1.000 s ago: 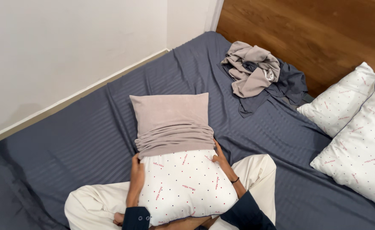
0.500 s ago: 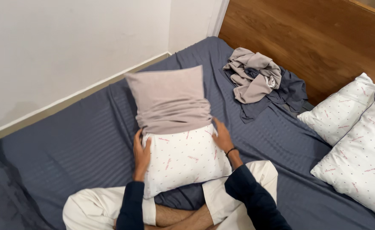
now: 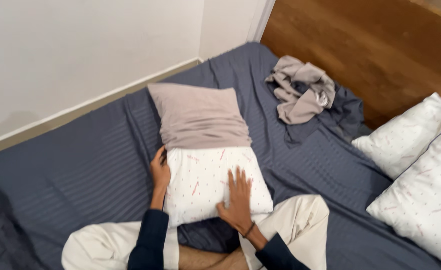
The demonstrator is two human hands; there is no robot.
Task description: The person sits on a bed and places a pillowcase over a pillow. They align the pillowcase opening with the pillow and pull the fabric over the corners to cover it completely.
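Item 1: pillow [image 3: 215, 187], white with small red flecks, lying on the bed just in front of the seated person's crossed legs. Its far half sits inside a taupe pillowcase [image 3: 200, 117]; the near half is bare. The bunched edge of the case runs across the middle, which suggests the case is only partway on.

Item 2: left hand [image 3: 159, 172], curled against the pillow's left edge right at the case's hem, fingers tucked in where cloth meets pillow; whether it pinches the fabric I cannot tell.

Item 3: right hand [image 3: 239, 200], fingers spread and flat on the bare white part, pressing down, gripping nothing. It seems to pin the pillow while the other hand works the hem.

Item 4: dark blue striped sheet [image 3: 80, 165], covering the bed.

Item 5: heap of grey and dark cloth [image 3: 303, 92], near the wooden headboard [image 3: 380, 45], well apart from the hands.

Item 6: 2 more flecked pillows [image 3: 420, 175], bare, at the right.
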